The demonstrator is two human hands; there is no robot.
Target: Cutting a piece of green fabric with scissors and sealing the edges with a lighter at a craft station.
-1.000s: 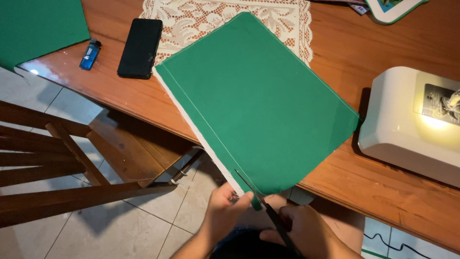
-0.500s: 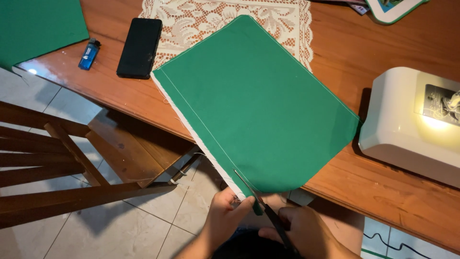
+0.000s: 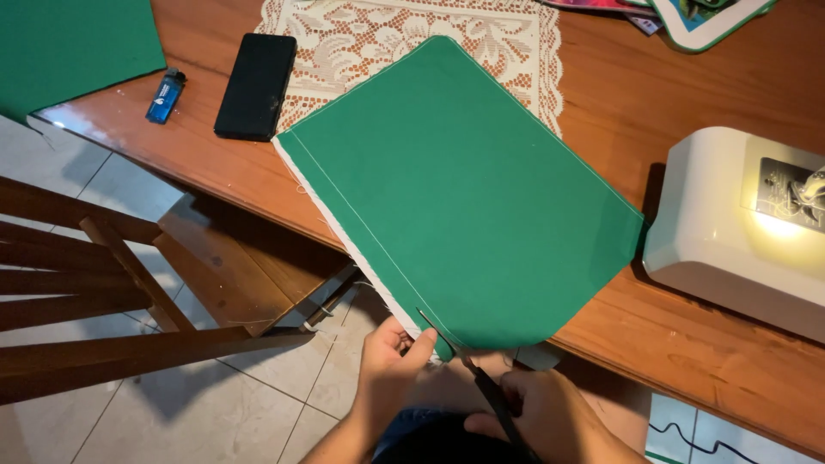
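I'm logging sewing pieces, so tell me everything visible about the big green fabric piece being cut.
The green fabric piece is a flat, matte panel with rounded corners, a pale stitch line and white raw edge along its left side. It lies on the wooden table, overhanging the edge. The left hand pinches its near corner, where the scissors in the right hand meet it.

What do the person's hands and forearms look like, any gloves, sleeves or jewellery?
Both the left hand and right hand are bare: no gloves, and no rings or watch show. The forearms are uncovered as far as the frame shows, with no sleeve in view.
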